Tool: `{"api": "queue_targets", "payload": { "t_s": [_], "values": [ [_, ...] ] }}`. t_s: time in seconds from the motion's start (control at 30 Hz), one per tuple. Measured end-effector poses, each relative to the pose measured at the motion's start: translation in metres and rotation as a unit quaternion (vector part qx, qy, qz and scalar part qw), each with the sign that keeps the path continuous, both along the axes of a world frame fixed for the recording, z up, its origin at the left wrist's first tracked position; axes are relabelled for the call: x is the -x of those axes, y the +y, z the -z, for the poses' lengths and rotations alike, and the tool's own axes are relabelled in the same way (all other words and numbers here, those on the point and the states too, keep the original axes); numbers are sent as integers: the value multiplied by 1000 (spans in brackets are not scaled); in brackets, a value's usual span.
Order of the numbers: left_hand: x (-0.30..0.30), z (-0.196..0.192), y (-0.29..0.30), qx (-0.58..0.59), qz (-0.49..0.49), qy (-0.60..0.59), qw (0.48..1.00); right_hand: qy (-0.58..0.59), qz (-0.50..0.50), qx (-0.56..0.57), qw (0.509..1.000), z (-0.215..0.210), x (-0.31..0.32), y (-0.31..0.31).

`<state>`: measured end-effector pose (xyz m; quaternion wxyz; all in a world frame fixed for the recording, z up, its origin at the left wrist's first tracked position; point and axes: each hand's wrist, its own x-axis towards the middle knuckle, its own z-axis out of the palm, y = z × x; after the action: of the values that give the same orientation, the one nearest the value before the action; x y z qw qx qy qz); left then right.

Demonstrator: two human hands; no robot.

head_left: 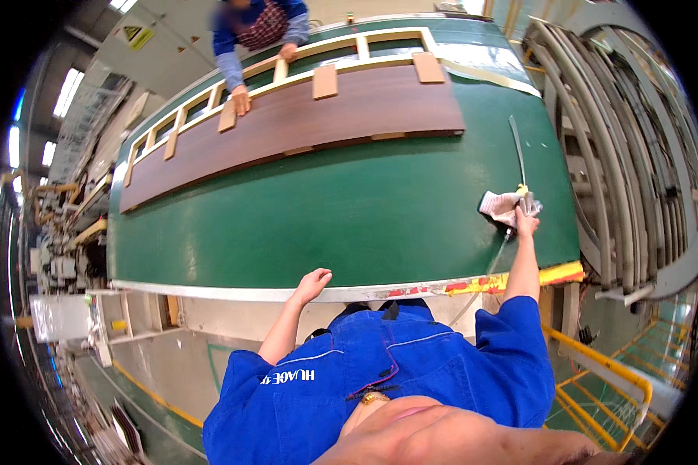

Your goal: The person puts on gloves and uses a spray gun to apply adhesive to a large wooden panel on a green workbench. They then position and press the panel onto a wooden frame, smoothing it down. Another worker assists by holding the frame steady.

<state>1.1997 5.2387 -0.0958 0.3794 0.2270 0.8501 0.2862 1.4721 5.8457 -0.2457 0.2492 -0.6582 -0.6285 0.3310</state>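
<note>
My right hand (526, 222) is closed round the silver body of an air blow gun (530, 204) on the right part of the green table. A thin hose (498, 257) runs from it toward the table's front edge. Beside its yellow part, a whitish knitted work glove (499, 205) lies against the hand. A long thin strip or tube (517, 147) stretches away beyond the gun; whether they join is unclear. My left hand (312, 286) hangs over the front edge, fingers curled, with nothing visible in them.
Across the green table (326, 209) lies a long brown panel (310, 124) with small brown blocks along its far side. A pale wooden frame (362, 48) lies behind it. A co-worker (260, 31) has both hands there. Grey curved rails (613, 155) stand right, a yellow railing (597, 360) lower right.
</note>
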Motion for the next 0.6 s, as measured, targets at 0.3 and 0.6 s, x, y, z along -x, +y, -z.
{"api": "queue_targets", "payload": {
  "t_s": [0.3,0.6],
  "values": [
    [-3,50,-143,-8,-277,-96,956,-284,-100,-255,919,-98,64,-82],
    [93,47,-205,-85,-363,-102,922,4,-286,-239,928,-74,242,-260]
  ]
}}
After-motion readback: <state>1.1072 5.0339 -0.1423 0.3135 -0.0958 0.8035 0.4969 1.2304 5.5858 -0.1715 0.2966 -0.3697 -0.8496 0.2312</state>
